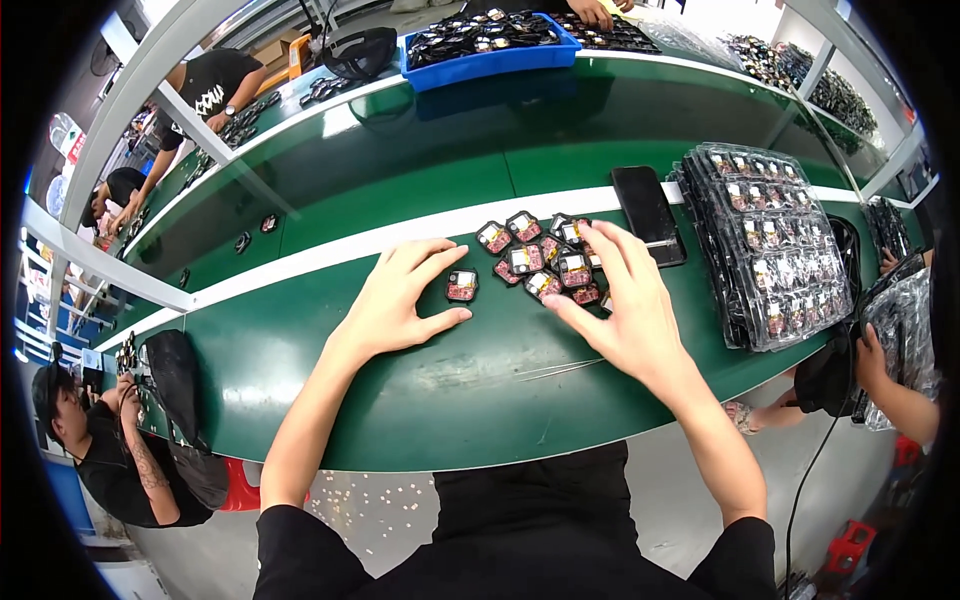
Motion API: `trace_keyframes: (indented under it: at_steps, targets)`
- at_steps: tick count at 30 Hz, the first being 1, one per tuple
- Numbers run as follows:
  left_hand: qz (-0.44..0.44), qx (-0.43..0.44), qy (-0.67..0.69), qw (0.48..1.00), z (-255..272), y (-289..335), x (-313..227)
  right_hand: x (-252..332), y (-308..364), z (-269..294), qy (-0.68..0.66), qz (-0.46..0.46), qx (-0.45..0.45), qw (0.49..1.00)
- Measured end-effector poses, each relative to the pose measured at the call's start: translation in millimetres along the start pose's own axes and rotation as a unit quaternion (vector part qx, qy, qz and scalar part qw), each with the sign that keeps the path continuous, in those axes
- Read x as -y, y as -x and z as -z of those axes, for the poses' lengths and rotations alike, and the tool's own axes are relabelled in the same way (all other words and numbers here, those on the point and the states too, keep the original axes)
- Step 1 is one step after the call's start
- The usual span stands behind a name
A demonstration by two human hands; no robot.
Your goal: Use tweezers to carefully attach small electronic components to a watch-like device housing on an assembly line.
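Note:
On the green work surface (400,400), my left hand (400,305) rests with thumb and fingers apart. A small black-cased electronic module (462,286), its circuit board showing, lies singly in the gap between that thumb and fingers. To its right is a loose heap of several similar modules (525,260). My right hand (632,305) curves around the heap's right side, fingers spread and thumb at the near edge. Part of the heap is hidden under this hand. Neither hand has a module lifted in it.
A black phone (648,205) lies beyond my right hand, beside stacked clear trays of modules (765,245). Thin wires (560,370) lie near me. Across the green belt (400,140) stands a full blue bin (490,65). Co-workers sit at left and right.

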State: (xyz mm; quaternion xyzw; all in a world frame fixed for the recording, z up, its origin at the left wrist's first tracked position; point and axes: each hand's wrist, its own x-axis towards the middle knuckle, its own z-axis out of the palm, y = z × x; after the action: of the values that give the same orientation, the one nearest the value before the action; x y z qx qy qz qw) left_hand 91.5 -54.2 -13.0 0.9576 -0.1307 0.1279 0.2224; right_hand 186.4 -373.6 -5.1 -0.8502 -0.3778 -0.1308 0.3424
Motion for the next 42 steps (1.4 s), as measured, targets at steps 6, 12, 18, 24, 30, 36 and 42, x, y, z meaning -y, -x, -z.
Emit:
trace_keyframes:
  at_steps: [6, 12, 18, 24, 30, 36, 42]
  targets:
    - [-0.035, 0.017, -0.004, 0.999, -13, -11, 3, -31, -48, -42, 0.060, 0.004, 0.081, 0.995]
    - [0.001, -0.008, 0.022, 1.000, -17, -4, -3, -29, -50, -57, 0.083, 0.059, 0.070, 0.992]
    - [-0.015, 0.001, 0.026, 1.000, -22, -24, -13, -31, -50, -57, 0.023, 0.024, 0.031, 0.999]
    - [-0.081, 0.007, 0.041, 0.996, -41, -69, -20, -34, -47, -56, 0.014, 0.022, 0.041, 0.999]
    - [-0.101, 0.003, 0.025, 0.995, -64, -77, -13, -33, -46, -56, -0.023, 0.051, 0.003, 0.998]
    - [-0.081, 0.001, 0.042, 0.996, -60, -75, -17, -40, -42, -57, -0.011, 0.082, -0.007, 0.997]
    - [-0.081, -0.015, 0.039, 0.996, -58, -68, -13, -39, -45, -59, -0.050, 0.053, -0.030, 0.997]
